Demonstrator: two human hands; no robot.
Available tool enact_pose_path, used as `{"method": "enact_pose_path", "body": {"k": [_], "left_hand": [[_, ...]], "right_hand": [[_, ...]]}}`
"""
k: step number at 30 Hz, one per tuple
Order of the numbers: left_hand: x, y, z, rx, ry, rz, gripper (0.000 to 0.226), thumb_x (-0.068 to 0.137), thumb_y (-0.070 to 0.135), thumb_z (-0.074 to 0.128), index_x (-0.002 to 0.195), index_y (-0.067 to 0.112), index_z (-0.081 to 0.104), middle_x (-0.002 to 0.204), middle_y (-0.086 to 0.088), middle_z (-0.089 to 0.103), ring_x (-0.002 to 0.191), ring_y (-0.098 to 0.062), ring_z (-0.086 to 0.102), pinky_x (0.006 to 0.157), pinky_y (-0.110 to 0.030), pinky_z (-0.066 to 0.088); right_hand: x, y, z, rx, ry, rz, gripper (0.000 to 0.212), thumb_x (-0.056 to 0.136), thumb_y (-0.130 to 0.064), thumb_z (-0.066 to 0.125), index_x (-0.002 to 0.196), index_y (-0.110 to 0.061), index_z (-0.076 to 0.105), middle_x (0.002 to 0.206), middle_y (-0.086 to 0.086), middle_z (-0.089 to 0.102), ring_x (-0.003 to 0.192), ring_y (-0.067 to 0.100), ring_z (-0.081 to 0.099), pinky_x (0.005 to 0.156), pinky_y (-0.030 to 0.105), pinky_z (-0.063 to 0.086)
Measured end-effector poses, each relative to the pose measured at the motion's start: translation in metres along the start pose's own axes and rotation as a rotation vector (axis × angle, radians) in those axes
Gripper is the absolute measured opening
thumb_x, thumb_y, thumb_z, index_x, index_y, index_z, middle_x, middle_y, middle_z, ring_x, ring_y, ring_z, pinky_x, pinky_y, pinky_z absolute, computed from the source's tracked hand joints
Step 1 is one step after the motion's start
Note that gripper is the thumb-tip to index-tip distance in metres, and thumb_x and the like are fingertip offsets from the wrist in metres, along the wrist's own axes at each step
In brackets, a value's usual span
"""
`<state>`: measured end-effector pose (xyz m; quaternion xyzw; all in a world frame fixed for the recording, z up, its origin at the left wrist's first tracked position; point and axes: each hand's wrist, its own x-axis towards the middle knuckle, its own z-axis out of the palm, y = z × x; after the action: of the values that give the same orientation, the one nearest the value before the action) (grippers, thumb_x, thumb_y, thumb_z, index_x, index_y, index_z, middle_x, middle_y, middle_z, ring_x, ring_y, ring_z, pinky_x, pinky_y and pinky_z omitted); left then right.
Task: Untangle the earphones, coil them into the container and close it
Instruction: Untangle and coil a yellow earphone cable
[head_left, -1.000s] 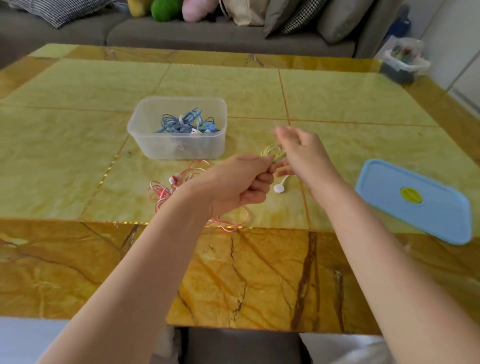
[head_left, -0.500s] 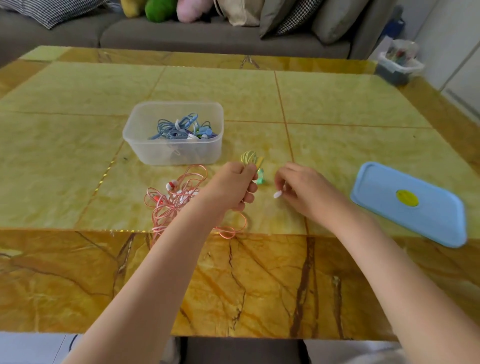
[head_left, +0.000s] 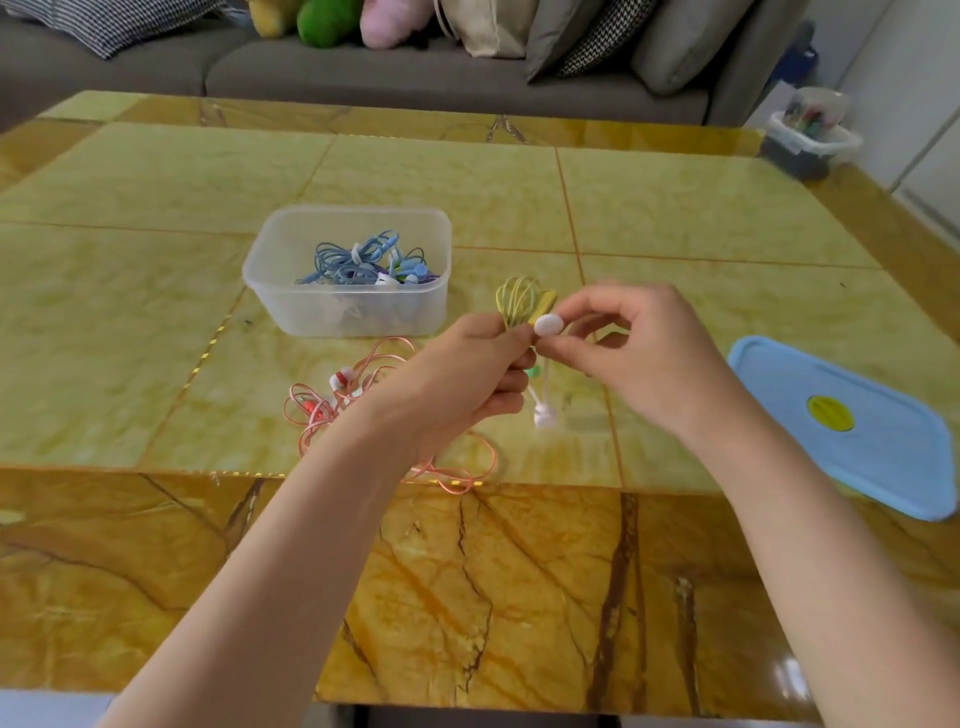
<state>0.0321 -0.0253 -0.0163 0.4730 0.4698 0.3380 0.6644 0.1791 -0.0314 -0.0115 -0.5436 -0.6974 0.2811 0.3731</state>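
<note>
My left hand (head_left: 462, 374) grips a small coil of yellow earphones (head_left: 514, 301) above the table, its loops sticking up past my fingers. My right hand (head_left: 639, 353) pinches a white tie (head_left: 548, 325) against the coil; the tie's other end (head_left: 544, 415) hangs below. A clear plastic container (head_left: 291, 280) stands behind my left hand with blue and other coiled earphones (head_left: 363, 260) inside. A tangled pink pair of earphones (head_left: 343, 400) lies on the table under my left wrist. The blue lid (head_left: 841, 426) lies flat at the right.
The table (head_left: 675, 218) is yellow-green marble with a brown border. A grey sofa (head_left: 363, 67) with cushions and soft toys runs along the far side. A small bin with items (head_left: 810, 135) sits on the floor past the far right corner.
My right hand has risen from the table with the white tie and come against the yellow coil. My left hand still holds the coil, a little higher.
</note>
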Motion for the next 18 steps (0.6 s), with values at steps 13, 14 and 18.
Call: {"method": "enact_pose_path", "body": {"k": [13, 14, 18], "left_hand": [[0.0, 0.004, -0.001, -0.001, -0.238, -0.141, 0.021, 0.099, 0.012, 0.038, 0.087, 0.008, 0.055, 0.056, 0.005, 0.037, 0.045, -0.003, 0.026, 0.038, -0.011, 0.022], [0.001, 0.001, 0.0, 0.055, -0.221, -0.135, 0.022, 0.099, 0.012, 0.038, 0.087, 0.008, 0.055, 0.057, 0.005, 0.037, 0.046, -0.003, 0.026, 0.04, -0.012, 0.021], [0.004, -0.006, 0.004, 0.104, -0.19, -0.13, 0.024, 0.099, 0.011, 0.037, 0.084, 0.008, 0.055, 0.056, 0.006, 0.038, 0.047, -0.004, 0.024, 0.042, -0.014, 0.02]], "right_hand": [[0.0, -0.003, -0.012, 0.25, 0.091, 0.118, 0.007, 0.076, -0.017, 0.074, 0.077, -0.02, 0.068, 0.078, -0.007, 0.061, 0.065, 0.003, 0.05, 0.07, 0.022, 0.045], [0.0, -0.003, -0.013, 0.314, 0.106, 0.139, 0.005, 0.078, -0.014, 0.072, 0.079, -0.016, 0.068, 0.075, -0.004, 0.063, 0.063, 0.005, 0.051, 0.065, 0.023, 0.045], [-0.002, -0.004, -0.017, 0.494, 0.114, 0.203, 0.006, 0.087, -0.005, 0.06, 0.084, -0.008, 0.063, 0.071, 0.006, 0.07, 0.057, 0.012, 0.059, 0.05, 0.02, 0.045]]}}
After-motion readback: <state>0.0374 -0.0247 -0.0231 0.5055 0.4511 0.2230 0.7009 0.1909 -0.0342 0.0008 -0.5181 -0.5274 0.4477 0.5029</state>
